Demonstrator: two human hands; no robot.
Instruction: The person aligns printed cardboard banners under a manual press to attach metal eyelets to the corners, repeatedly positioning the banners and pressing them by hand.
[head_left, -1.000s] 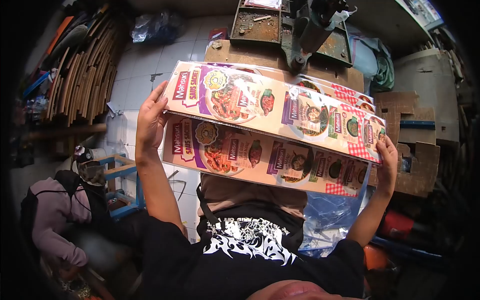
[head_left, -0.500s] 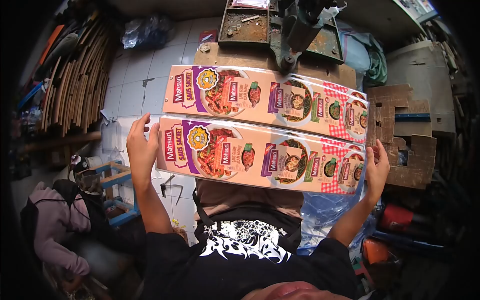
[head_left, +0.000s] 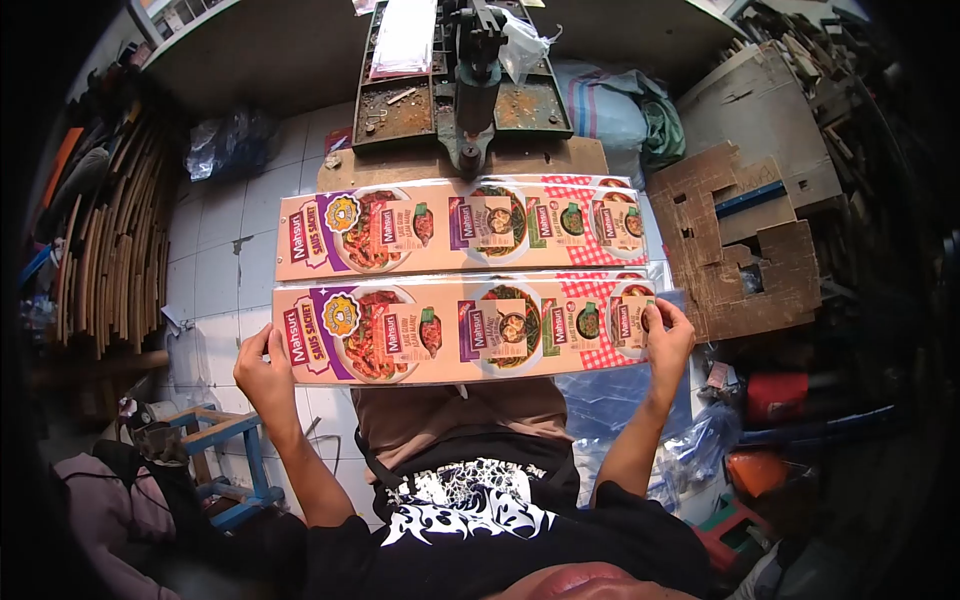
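A long peach-coloured printed panel [head_left: 425, 362] with sauce sachet pictures lies crosswise in front of my body. My left hand [head_left: 265, 372] is at its lower left edge, fingers curled and thumb against the border. At the opposite end, my right hand [head_left: 672, 345] pinches the right edge, its thumb and fingertips over the print. Just beyond is a second panel [head_left: 425, 255] with the same print, parallel to the near one and separated by a narrow shiny strip. Neither hand touches this far panel. The undersides of both panels are hidden.
A dark metal hand press [head_left: 478, 110] stands behind the panels on a wooden board [head_left: 560, 158], with compartmented trays [head_left: 400, 112] at its sides. Cut brown boards [head_left: 715, 235] lie to the right. Stacked wooden strips [head_left: 120, 230] and a blue stool frame [head_left: 225, 430] are on the left.
My view has shifted, and the panels now lie straighter. My right hand has closed from beside the near panel onto its right edge. My left hand has moved lower along the left edge.
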